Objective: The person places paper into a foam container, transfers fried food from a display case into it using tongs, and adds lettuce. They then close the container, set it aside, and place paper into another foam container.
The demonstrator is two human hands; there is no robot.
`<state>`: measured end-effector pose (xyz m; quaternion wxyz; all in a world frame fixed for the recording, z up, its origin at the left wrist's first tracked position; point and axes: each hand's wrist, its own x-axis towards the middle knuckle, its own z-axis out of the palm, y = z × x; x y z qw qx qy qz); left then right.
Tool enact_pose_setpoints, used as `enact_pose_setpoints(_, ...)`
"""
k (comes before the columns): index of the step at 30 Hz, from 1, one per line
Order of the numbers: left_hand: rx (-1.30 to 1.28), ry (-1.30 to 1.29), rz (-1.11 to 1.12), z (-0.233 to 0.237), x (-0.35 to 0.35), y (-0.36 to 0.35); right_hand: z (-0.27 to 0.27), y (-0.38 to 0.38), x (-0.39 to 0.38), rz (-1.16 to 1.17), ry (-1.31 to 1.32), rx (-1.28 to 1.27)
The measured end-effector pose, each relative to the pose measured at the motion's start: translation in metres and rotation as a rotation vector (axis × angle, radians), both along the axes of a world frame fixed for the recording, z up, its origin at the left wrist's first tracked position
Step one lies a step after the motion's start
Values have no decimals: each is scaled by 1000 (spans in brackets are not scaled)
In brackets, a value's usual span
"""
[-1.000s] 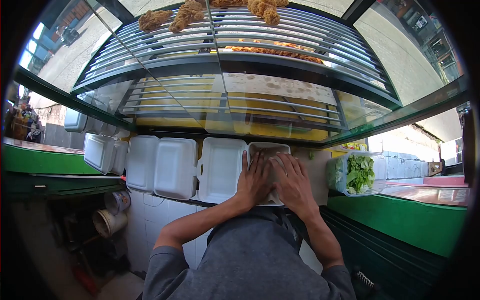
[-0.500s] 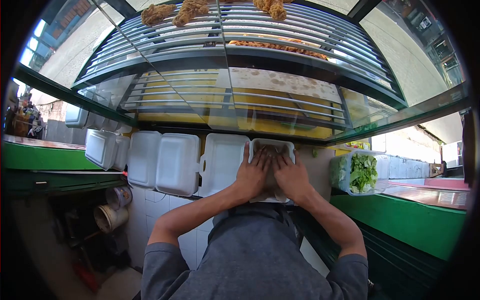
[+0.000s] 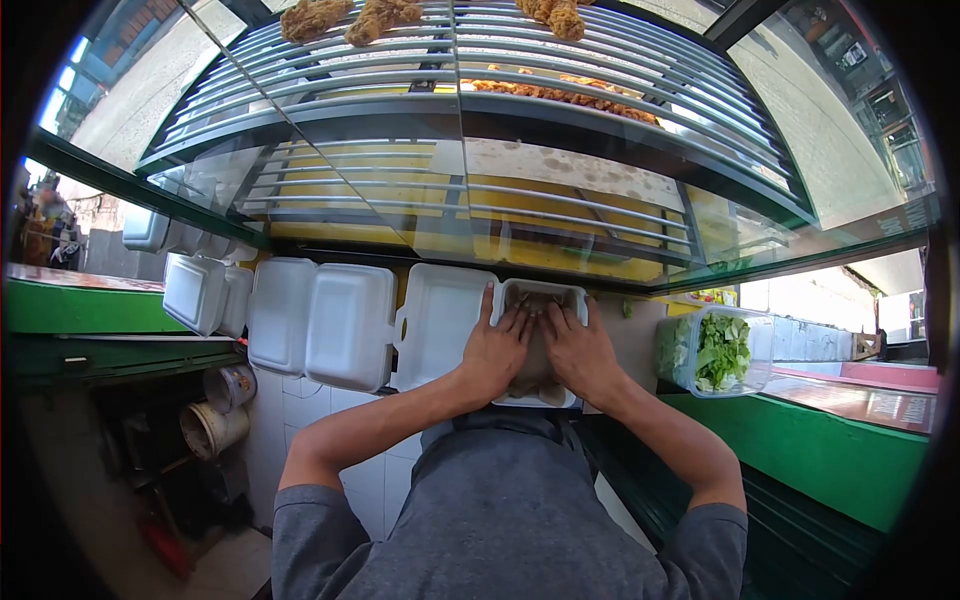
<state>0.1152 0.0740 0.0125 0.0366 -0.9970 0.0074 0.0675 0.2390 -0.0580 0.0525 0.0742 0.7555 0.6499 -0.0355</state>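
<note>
Foam takeaway box (image 3: pixel 560 292) lies open on the counter just in front of the person, with its lid (image 3: pixel 435 325) folded out to the left. Left hand (image 3: pixel 495 350) and right hand (image 3: pixel 580 355) rest flat inside it, side by side, fingers stretched out and gripping nothing. They seem to press a brownish sheet (image 3: pixel 538 365) into the bottom. A next move calls for lifting both palms gently, so the sheet stays down. The lettuce tub (image 3: pixel 715 350) stands to the right.

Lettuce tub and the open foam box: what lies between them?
Head view: only a strip of counter between foam box and lettuce tub, bare but for a small green scrap.
</note>
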Motion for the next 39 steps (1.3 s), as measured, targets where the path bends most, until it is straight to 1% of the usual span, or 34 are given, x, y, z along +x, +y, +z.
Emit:
enact_pose_setpoints(1,49,-5,-13,2,1,-1,-1,-1,0,5,-13,10)
enact_pose_setpoints(4,-69,72,-36,13,6,8,-8,-5,-3,11,-30,27)
enact_pose_setpoints(8,-105,119,-80,15,9,12,-15,-9,-1,41,-14,25)
enact_pose_setpoints(10,-148,160,-93,25,11,16,-16,-11,-2,51,-22,30)
enact_pose_setpoints(13,-83,75,-31,9,9,3,-16,-8,-5,45,-43,18)
enact_pose_setpoints(16,-96,80,-10,6,9,1,-23,-5,-11,23,-59,-33)
enact_pose_setpoints(18,-135,104,-54,15,8,7,-23,-3,-13,29,-74,-76)
enact_pose_setpoints(19,-153,117,-76,19,7,11,-24,-3,-13,31,-63,-48)
enact_pose_setpoints(22,-271,7,-32,8,-2,9,-27,-7,-12,15,-35,6)
enact_pose_setpoints(25,-153,12,-50,9,-3,1,-20,-7,-12,-19,11,-14)
enact_pose_setpoints(26,-222,-28,-25,14,-8,-1,-16,-7,-12,-37,41,-29)
enact_pose_setpoints(27,-289,-66,-3,29,-13,0,-10,-7,-13,-58,73,-43)
enact_pose_setpoints(28,-353,-106,18,45,-18,4,2,-8,-14,-134,185,37)
enact_pose_setpoints(30,-593,-204,130,80,-39,10,30,-11,-17,-276,420,191)
enact_pose_setpoints(31,-713,-252,189,92,-52,13,37,-14,-19,-357,403,245)
enact_pose_setpoints(33,-962,-302,438,100,-81,18,43,-27,-18,-522,362,349)
enact_pose_setpoints(36,-1069,53,729,112,-111,26,25,-41,-12,-688,447,430)
enact_pose_setpoints(39,-973,207,769,97,-124,21,12,-41,-10,-878,831,235)
